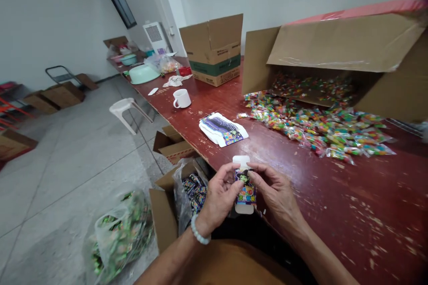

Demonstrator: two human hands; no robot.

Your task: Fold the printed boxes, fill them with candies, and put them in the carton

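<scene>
My left hand [219, 198] and my right hand [276, 191] pinch a small printed packet [245, 187] with white ends, held over the near edge of the red table [334, 205]. Both hands have fingers closed on it. A bead bracelet circles my left wrist. A stack of flat printed packets [223, 130] lies on the table just beyond my hands. To the right, a heap of small colourful candy bags [321, 131] spills out of a large cardboard box [337, 53] lying on its side.
A white mug [182, 98], a smaller cardboard box [214, 51], a green basin [143, 73] and cloths stand further along the table. Below the table edge sit an open box with filled packets [187, 196], a plastic bag of green items [117, 236] and a white stool [129, 109].
</scene>
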